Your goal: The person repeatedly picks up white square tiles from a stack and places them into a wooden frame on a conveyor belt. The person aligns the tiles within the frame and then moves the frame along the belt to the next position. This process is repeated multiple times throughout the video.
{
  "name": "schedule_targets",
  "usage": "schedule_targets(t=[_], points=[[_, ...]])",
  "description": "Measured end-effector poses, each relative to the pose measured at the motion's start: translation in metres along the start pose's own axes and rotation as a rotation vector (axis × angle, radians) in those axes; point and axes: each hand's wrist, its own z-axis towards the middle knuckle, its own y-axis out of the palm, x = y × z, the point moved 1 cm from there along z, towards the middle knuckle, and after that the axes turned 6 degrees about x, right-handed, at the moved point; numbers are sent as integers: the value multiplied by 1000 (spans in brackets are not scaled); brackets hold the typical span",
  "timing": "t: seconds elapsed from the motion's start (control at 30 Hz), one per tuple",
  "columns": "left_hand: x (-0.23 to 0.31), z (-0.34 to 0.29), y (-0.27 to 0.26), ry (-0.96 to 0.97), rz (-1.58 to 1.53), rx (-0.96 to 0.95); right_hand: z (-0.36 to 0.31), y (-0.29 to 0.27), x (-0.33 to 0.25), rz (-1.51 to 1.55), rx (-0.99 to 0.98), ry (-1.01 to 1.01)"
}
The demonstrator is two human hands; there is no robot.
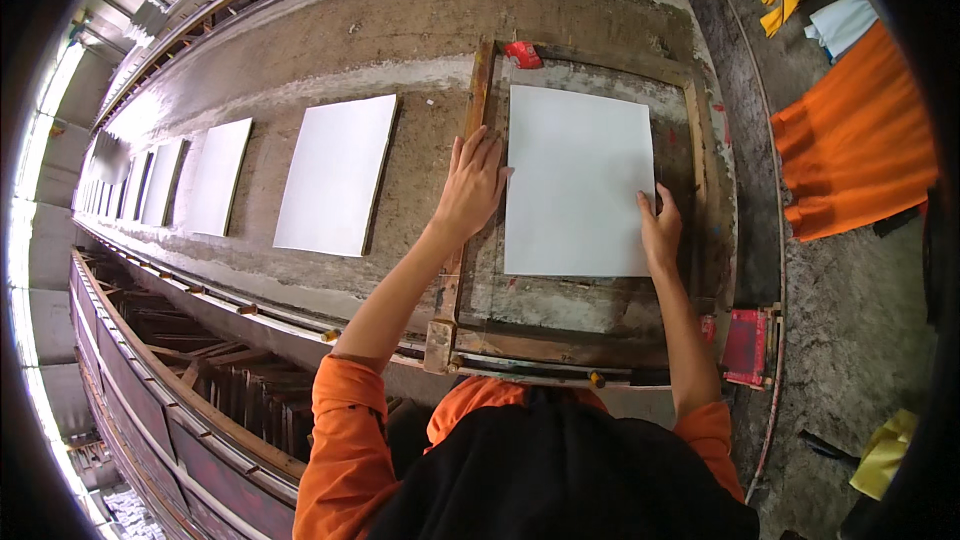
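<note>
A white rectangular panel lies on the long brown table, inside a wooden frame that surrounds it with a gap. My left hand rests over the frame's left bar, its fingers stretched out and the thumb side reaching the panel's left edge. At the panel's right edge is my right hand, its thumb lying over the edge and its forefinger held apart just outside it. Its other fingers are partly hidden. A wooden block sits at the frame's near left corner.
More white panels lie in a row down the table to the left. A red scrap sits on the frame's far bar. At right are a red-stained tray-like piece and orange cloth. Wooden racking stands left below.
</note>
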Motion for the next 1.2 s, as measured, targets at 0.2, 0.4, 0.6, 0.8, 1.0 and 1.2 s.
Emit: schedule_targets(t=[0.2, 0.4, 0.6, 0.8, 1.0, 1.2], points=[[4, 2, -5, 12, 70, -74, -19, 5, -14, 16, 23, 67], [4, 0, -3, 21, 107, -86, -27, 6, -14, -13, 61, 70], [2, -1, -4, 35, 121, -80, -33, 8, -17, -28, 74, 87], [3, -1, -5, 21, 150, -109, -33, 9, -22, -68, 74, 64], [3, -2, -4, 22, 156, -110, -33, 11, -23, -129, 92, 36], [3, -2, -3, 62, 157, -88, -34, 14, -20, -191, 108, -84]])
